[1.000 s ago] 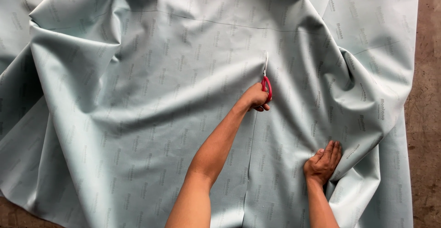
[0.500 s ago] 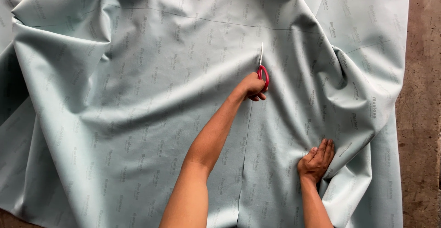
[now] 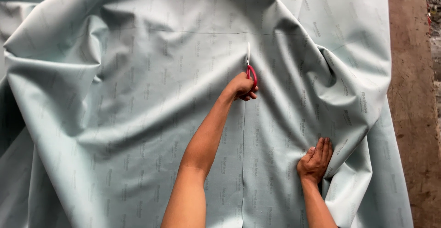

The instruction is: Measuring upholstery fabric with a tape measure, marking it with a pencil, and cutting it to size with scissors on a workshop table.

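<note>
1. Scissors (image 3: 250, 71) with red handles sit in the left hand (image 3: 240, 87), up near the middle of the view.
2. That hand is curled tight around the red handles, with fingers through the loops.
3. The blades point straight up, away from the person. They look nearly closed, thin like one line.
4. The blades lie on a big sheet of pale blue-green cloth (image 3: 138, 117).
5. The cloth covers almost everything in view. It has small dark marks printed all over it and many soft folds.
6. A straight slit runs down the cloth from the scissors toward the person, between the two arms.
7. A thin line crosses the cloth from side to side, just above the blade tips.
8. The right hand (image 3: 315, 160) lies flat on the cloth, low and to the right of the slit.
9. Its fingers are stretched out and close together. It holds nothing and only presses on the cloth, next to a deep fold.
10. A strip of brown floor (image 3: 413, 117) shows at the right edge.
</note>
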